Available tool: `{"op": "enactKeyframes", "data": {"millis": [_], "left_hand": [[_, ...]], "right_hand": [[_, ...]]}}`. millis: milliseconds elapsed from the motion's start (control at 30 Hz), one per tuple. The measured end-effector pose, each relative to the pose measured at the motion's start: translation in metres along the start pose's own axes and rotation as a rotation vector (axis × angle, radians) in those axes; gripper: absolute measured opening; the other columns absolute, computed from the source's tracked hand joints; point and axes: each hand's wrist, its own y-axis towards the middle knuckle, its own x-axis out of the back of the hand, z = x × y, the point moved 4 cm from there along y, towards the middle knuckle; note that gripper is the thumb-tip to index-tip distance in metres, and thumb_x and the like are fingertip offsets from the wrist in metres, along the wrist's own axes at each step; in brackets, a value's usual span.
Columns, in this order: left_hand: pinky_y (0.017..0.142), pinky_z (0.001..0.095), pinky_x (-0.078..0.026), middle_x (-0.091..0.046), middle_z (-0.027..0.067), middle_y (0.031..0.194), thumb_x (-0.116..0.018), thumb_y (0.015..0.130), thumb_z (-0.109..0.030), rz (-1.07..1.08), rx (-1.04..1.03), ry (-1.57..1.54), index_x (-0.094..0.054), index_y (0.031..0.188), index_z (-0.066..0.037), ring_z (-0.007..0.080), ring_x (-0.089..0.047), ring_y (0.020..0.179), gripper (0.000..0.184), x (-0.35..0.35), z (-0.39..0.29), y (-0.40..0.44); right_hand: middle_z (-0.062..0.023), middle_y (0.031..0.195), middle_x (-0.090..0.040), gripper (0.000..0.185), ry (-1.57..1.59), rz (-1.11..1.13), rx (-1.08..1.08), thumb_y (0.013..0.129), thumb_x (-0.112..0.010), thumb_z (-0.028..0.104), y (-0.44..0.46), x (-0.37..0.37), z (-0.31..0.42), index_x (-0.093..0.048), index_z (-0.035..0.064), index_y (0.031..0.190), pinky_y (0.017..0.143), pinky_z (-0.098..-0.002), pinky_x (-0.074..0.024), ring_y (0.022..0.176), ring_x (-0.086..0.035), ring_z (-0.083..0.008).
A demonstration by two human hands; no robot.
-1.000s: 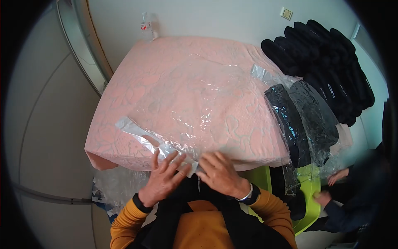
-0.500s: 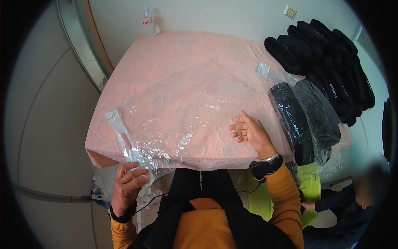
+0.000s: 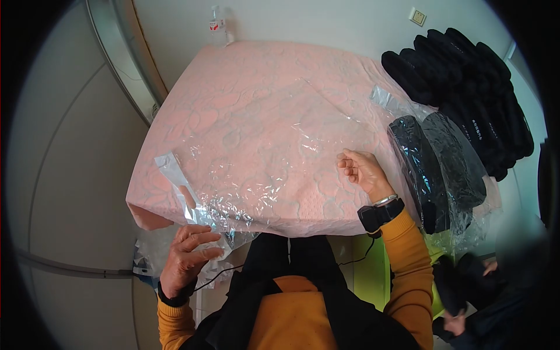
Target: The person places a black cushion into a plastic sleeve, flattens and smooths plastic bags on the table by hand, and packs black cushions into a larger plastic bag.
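The left hand (image 3: 186,256), fingers parted, touches the white strip (image 3: 170,169) of a clear plastic bag (image 3: 251,189); the right hand (image 3: 367,172), fingers curled narrow, hovers over pink patterned cloth (image 3: 262,67). Either's grip is unclear.

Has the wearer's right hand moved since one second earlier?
Yes: the right hand has moved rightward and farther in over the pink tablecloth, away from its front edge.

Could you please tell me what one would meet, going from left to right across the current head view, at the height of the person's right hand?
Grey panel, white plastic strip, right hand, first plastic-wrapped dark piece, second plastic-wrapped dark piece, stack of black items.
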Motion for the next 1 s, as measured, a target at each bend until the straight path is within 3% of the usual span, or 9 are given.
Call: {"op": "enactKeyframes", "data": {"millis": [200,300,467,600,700,767,833,900,1000], "left_hand": [[0.083,0.0389,-0.049,-0.068,0.0053,0.098,-0.07,0.06,0.002,0.013,-0.038,0.051,-0.072,0.083,-0.01,0.0269,-0.061,0.099,0.026,0.0,0.003,0.0],[0.083,0.0401,-0.049,-0.067,0.0066,0.1,-0.066,0.062,0.006,-0.232,0.017,0.187,-0.071,0.084,-0.009,0.0293,-0.061,0.1,0.027,0.012,0.03,-0.01],[0.082,0.0393,-0.051,-0.067,0.0074,0.099,-0.067,0.062,0.008,-0.294,0.046,0.286,-0.07,0.084,-0.008,0.0305,-0.061,0.099,0.027,0.016,0.053,-0.012],[0.083,0.0399,-0.052,-0.067,0.0082,0.1,-0.066,0.062,0.011,-0.352,0.113,0.379,-0.069,0.086,-0.006,0.0318,-0.061,0.101,0.029,0.018,0.057,-0.012],[0.085,0.041,-0.051,-0.067,0.0092,0.1,-0.065,0.063,0.011,-0.261,0.075,0.212,-0.068,0.088,-0.006,0.0334,-0.061,0.102,0.031,0.009,0.053,-0.003],[0.086,0.0418,-0.051,-0.067,0.0092,0.101,-0.066,0.064,0.009,-0.248,0.049,0.182,-0.068,0.088,-0.007,0.0325,-0.061,0.103,0.029,0.0,0.046,0.003],[0.09,0.0434,-0.049,-0.067,0.0091,0.103,-0.067,0.066,0.005,-0.226,-0.028,0.122,-0.069,0.088,-0.008,0.0305,-0.06,0.105,0.025,-0.009,0.037,0.016],[0.091,0.0439,-0.049,-0.067,0.0091,0.102,-0.067,0.067,0.005,-0.182,-0.071,0.127,-0.069,0.088,-0.008,0.0295,-0.061,0.103,0.025,-0.02,0.023,0.023],[0.093,0.0447,-0.048,-0.068,0.0089,0.099,-0.067,0.068,0.005,-0.089,-0.149,0.138,-0.069,0.087,-0.008,0.0274,-0.063,0.101,0.023,-0.037,0.011,0.024]], "right_hand": [[-0.0007,0.072,-0.063,0.026,0.109,-0.038,-0.003,0.089,-0.064,0.032,0.003,0.004,-0.002,-0.065,0.0054,0.086,0.046,-0.0199,-0.039,0.057,-0.055,-0.0077],[-0.0006,0.07,-0.062,0.024,0.097,-0.02,0.042,0.089,-0.063,0.028,0.001,0.009,-0.006,-0.065,0.0049,0.084,0.046,-0.0201,-0.0391,0.055,-0.054,-0.0082],[-0.0024,0.069,-0.061,0.023,0.018,0.162,0.095,0.091,-0.061,0.024,-0.039,0.001,-0.01,-0.063,0.0029,0.081,0.045,-0.0212,-0.04,0.052,-0.054,-0.0091],[-0.004,0.069,-0.062,0.021,-0.143,0.182,-0.079,0.091,-0.062,0.019,-0.093,-0.015,-0.009,-0.062,0.0015,0.079,0.045,-0.0211,-0.0399,0.052,-0.055,-0.0088],[-0.0057,0.07,-0.063,0.021,-0.405,0.107,0.383,0.091,-0.061,0.016,-0.12,-0.041,0.005,-0.061,-0.0016,0.08,0.047,-0.0214,-0.0419,0.055,-0.058,-0.0097],[-0.0109,0.078,-0.065,0.014,-0.64,0.011,0.867,0.089,-0.061,0.009,-0.126,-0.08,0.027,-0.062,-0.0052,0.088,0.056,-0.0289,-0.05,0.067,-0.064,-0.0191],[-0.0201,0.104,-0.062,0.025,-0.844,-0.004,1.234,0.085,-0.064,0.008,-0.123,-0.127,0.034,-0.059,-0.006,0.105,0.079,-0.0398,-0.052,0.095,-0.063,-0.0309],[-0.0271,0.133,-0.044,0.049,-0.909,0.163,1.214,0.086,-0.063,0.02,-0.108,-0.174,0.015,-0.049,-0.0066,0.126,0.103,-0.0481,-0.0378,0.125,-0.045,-0.0391],[-0.0283,0.147,-0.029,0.066,-1.062,0.258,1.139,0.09,-0.056,0.034,-0.091,-0.205,-0.024,-0.037,-0.008,0.137,0.113,-0.0492,-0.0229,0.138,-0.028,-0.0389]]}}
